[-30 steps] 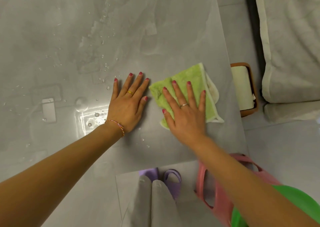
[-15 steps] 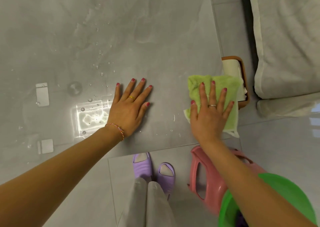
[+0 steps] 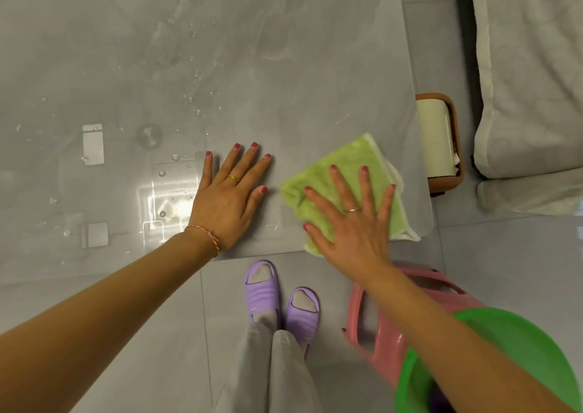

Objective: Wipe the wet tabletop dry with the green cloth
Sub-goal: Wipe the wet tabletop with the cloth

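we look down on a smooth, glossy grey tabletop (image 3: 284, 65) with faint marbled veining and a straight right edge. our right hand (image 3: 353, 220) lies flat and fully spread, palm down, on the green cloth (image 3: 353, 163); it presses the cloth rather than gripping it, with all five fingers splayed. the cloth is a fluffy, nubby lime-green square with a white hemmed border and a pale underside showing at its right edge. it sits at the near right corner of the tabletop, its lower corner reaching the near edge. a thin silver ring (image 3: 352, 209) circles one finger of that hand.

our left hand (image 3: 230, 198) rests just beside the cloth, apart from it, also open and flat on the bare surface, holding nothing. it bears a gold ring (image 3: 233, 178) and a braided multicoloured bracelet (image 3: 205, 236) at the wrist.

round water droplets (image 3: 195, 103) of differing sizes bead on the tabletop beyond and left of the left hand, and a bright rectangular glare (image 3: 167, 204) reflects off the surface by that hand.

below the table edge we see matte grey floor tiles (image 3: 157, 333), ribbed lilac slippers (image 3: 280, 299) and loose grey trousers (image 3: 271, 368). a moulded pink plastic stool (image 3: 381, 346) stands under our right forearm, with a round, shiny green basin (image 3: 520, 340) on it. beyond the table's right edge an orange-brown holder (image 3: 454, 135) cradles a cream cylindrical roll (image 3: 435, 141), and a quilted off-white fabric (image 3: 530, 65) fills the far right.
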